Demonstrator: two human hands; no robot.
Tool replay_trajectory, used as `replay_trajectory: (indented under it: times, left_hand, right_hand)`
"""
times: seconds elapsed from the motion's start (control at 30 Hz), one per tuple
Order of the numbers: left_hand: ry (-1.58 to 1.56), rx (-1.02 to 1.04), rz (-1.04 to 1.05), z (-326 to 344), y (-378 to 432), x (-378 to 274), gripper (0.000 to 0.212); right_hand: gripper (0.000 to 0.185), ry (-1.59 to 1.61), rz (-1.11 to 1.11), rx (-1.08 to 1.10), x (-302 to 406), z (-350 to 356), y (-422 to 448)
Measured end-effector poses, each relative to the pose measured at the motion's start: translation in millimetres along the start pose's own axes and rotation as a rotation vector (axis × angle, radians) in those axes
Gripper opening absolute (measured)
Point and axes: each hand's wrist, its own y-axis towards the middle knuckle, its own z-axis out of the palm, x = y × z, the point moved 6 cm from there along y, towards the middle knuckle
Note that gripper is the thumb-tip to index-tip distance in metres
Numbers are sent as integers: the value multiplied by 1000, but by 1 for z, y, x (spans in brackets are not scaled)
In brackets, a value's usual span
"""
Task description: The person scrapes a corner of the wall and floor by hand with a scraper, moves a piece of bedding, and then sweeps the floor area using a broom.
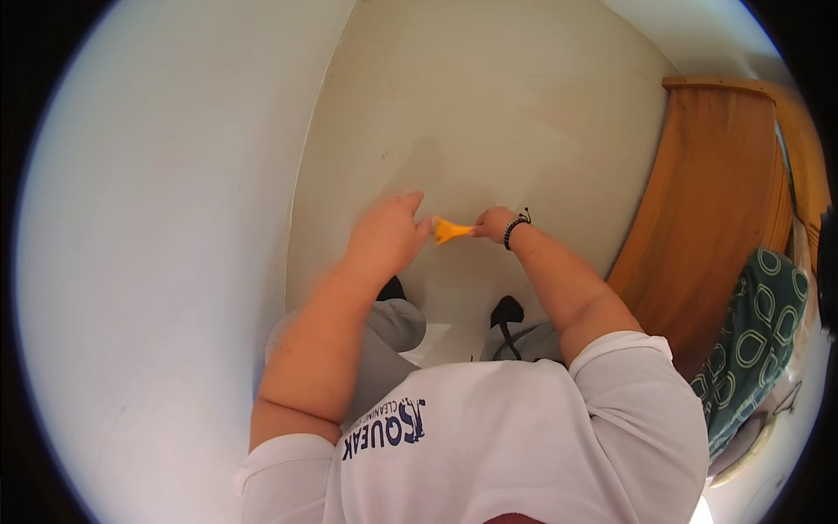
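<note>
My right hand [495, 224], with a beaded bracelet [515, 230] on its wrist, grips the narrow end of a small yellow-orange scraper-like tool [452, 230]. The tool's flared end points left. My left hand [389, 229] is blurred, its thumb and fingers apart. Its thumb is at the flared end, and I cannot tell whether it touches. Both hands are above the beige floor [484, 85], in front of my knees.
A pale wall [163, 229] runs along my left side. To the right stands a wooden furniture panel [713, 170], with a green patterned cloth [759, 327] beside it. A black shoe [508, 309] shows below my right hand.
</note>
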Motion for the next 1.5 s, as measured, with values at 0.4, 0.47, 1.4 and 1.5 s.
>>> replay_trajectory:
  times: [0.4, 0.47, 1.4, 1.5]
  left_hand:
    - [-180, 398, -59, 124, -72, -11, 39]
    - [-173, 382, -104, 143, -85, 1, 39]
    - [324, -52, 703, -210, -340, -298, 38]
    - [399, -10, 753, -208, -353, -309, 35]
  right_hand:
    - [35, 523, -12, -77, -25, 33, -6]
    - [33, 576, -105, -132, -3, 17, -33]
    - [21, 495, -166, -667, 49, -107, -639]
    - [19, 556, -291, -758, 74, -106, -665]
